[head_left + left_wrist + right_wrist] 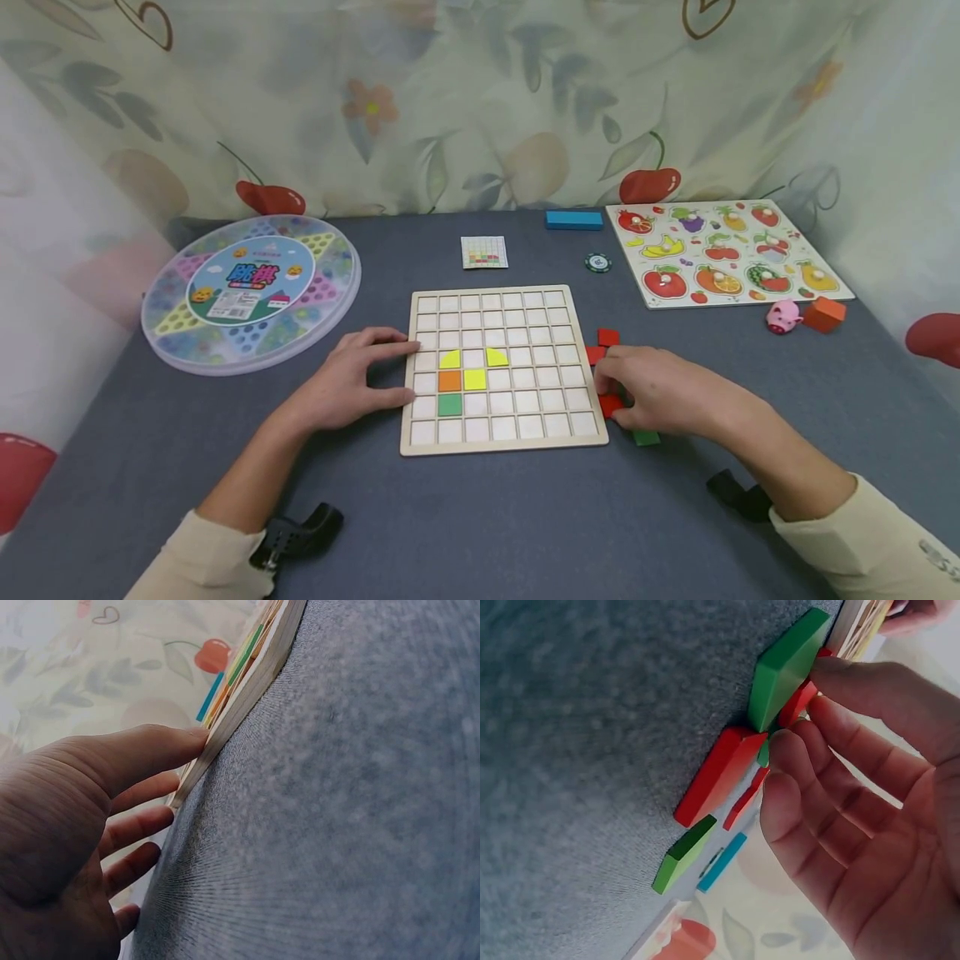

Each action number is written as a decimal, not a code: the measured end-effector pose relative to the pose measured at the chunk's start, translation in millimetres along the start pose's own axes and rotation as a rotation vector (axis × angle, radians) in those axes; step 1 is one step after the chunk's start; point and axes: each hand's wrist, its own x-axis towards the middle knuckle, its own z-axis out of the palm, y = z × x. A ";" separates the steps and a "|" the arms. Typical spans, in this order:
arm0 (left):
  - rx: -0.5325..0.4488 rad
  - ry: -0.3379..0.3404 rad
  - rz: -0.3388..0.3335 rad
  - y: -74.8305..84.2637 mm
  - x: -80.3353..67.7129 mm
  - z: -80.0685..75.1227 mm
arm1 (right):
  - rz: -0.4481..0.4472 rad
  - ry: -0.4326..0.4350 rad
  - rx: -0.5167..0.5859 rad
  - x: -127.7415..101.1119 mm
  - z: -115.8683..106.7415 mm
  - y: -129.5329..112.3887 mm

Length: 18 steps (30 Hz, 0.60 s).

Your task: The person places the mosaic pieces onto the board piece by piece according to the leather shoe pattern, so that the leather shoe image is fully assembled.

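Right hand (660, 396) sits at the grid board's (502, 442) 3 o'clock edge, fingers curled onto the loose red and green tiles (784, 671), while left hand (352, 379) lies flat, steadying its 9 o'clock edge.

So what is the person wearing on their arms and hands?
Both hands are bare, with no gloves or rings to be seen. The left hand and the right hand come out of long cream sleeves pushed up the forearms; the right sleeve carries a small grey mark. A black strap sits by each wrist.
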 end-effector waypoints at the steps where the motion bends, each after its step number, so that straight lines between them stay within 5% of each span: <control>1: 0.001 0.000 0.000 0.1 0.0 0.0 | -0.010 0.004 -0.006 0.0 0.0 0.2; 8: 0.003 -0.001 -0.006 0.2 -0.2 -0.7 | -0.016 0.015 -0.016 -0.5 -0.6 2.3; 18: -0.004 -0.002 0.003 -1.7 0.7 0.9 | 0.021 -0.038 0.272 3.0 -20.6 14.6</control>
